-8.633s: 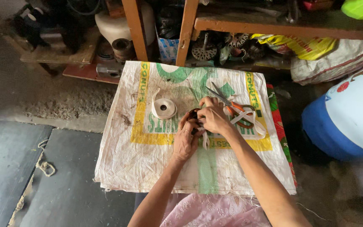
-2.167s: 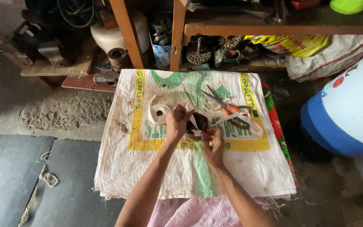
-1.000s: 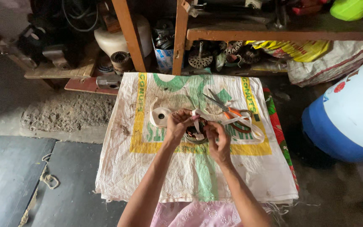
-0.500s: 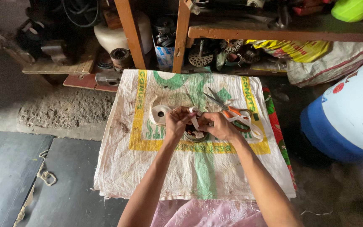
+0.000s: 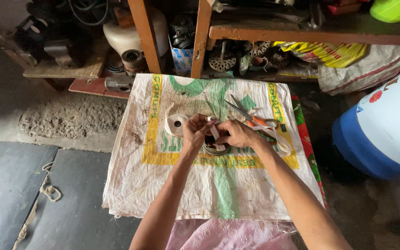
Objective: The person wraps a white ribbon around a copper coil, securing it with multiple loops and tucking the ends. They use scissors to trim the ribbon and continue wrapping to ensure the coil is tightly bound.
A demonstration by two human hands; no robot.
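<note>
My left hand (image 5: 195, 132) and my right hand (image 5: 238, 133) meet over a small round dark metal part (image 5: 215, 148) that rests on a white woven sack (image 5: 209, 185). Both pinch a strip of white tape (image 5: 215, 133) that runs across the part. A roll of white tape (image 5: 176, 124) lies just left of my left hand. Orange-handled scissors (image 5: 251, 118) lie just beyond my right hand, with loose white tape loops (image 5: 278, 139) beside them.
The sack covers a low table. Behind it stands a wooden shelf frame (image 5: 200, 37) packed with motor parts, a white jug (image 5: 126, 32) and bags. A big blue and white barrel (image 5: 385, 125) stands at the right. Grey floor boards (image 5: 24, 185) lie at the left.
My right hand has shifted from below the round part to its right side, and both hands now close in on the tape strip over it.
</note>
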